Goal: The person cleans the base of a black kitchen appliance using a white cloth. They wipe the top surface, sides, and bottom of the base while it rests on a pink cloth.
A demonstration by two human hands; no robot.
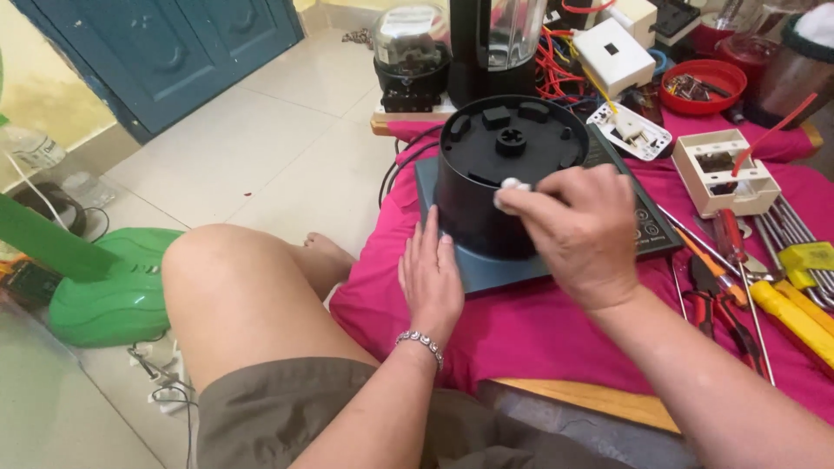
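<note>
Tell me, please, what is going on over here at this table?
A person sits at a low table covered by a pink cloth. Their left hand rests flat against the side of a black blender base, which stands on a grey flat appliance. Their right hand presses a small white piece to the base's top rim. Screwdrivers and pliers lie to the right.

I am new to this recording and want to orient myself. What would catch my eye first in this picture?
First, the black round appliance base standing in the middle on a flat grey slab over a bright pink cloth. The right hand presses a small white piece to its top rim, while the left hand lies flat against its lower side. At the right edge lie screwdrivers and pliers, and a green fan base sits on the floor at left.
</note>
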